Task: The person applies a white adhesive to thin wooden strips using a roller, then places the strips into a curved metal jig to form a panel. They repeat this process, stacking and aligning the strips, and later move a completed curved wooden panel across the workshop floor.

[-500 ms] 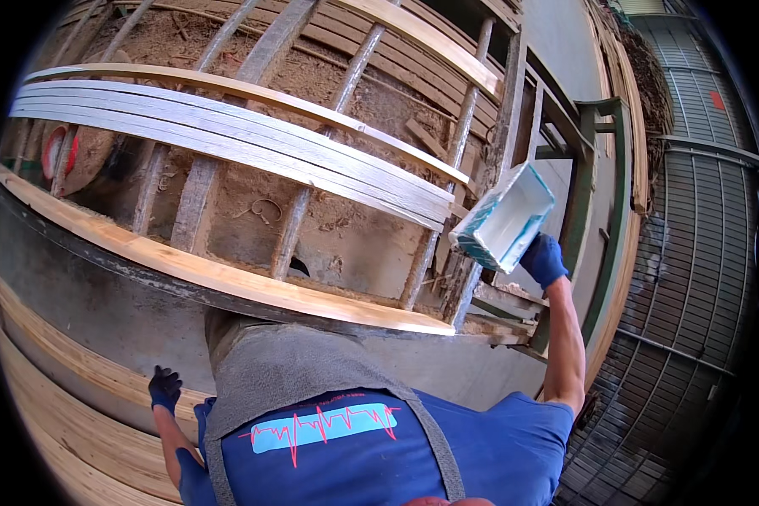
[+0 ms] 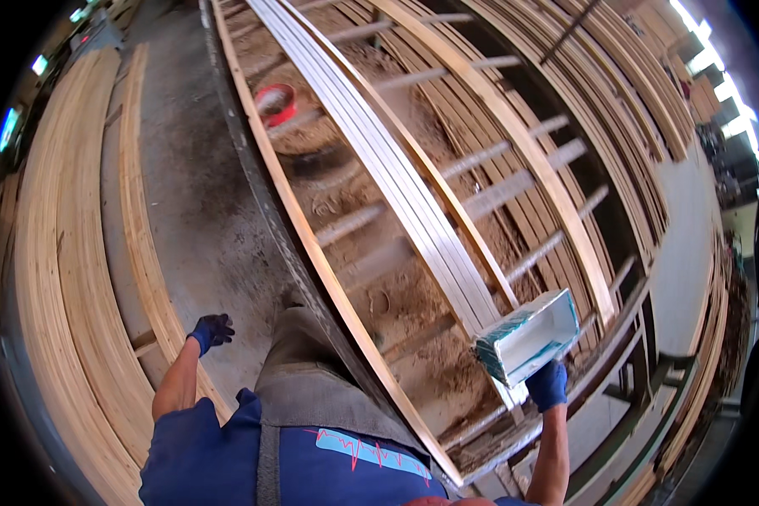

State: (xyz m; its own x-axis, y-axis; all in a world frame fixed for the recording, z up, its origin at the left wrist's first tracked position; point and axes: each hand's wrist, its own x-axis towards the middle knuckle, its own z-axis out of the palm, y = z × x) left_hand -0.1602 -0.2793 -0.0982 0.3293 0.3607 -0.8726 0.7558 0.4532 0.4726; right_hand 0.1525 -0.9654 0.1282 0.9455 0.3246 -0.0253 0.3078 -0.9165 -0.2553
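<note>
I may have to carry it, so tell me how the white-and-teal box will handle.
Probably light: the right hand alone holds the box. Likely stiff: it looks straight-sided. Perhaps slippery if wet: it looks smeared.

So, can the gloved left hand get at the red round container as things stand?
Probably not from here: the dark-blue-gloved left hand looks empty, but the red round container sits well ahead, past the long pale wooden board in between.

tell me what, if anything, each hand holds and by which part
The right hand holds an open white box by its near edge; the left hand holds nothing.
</note>
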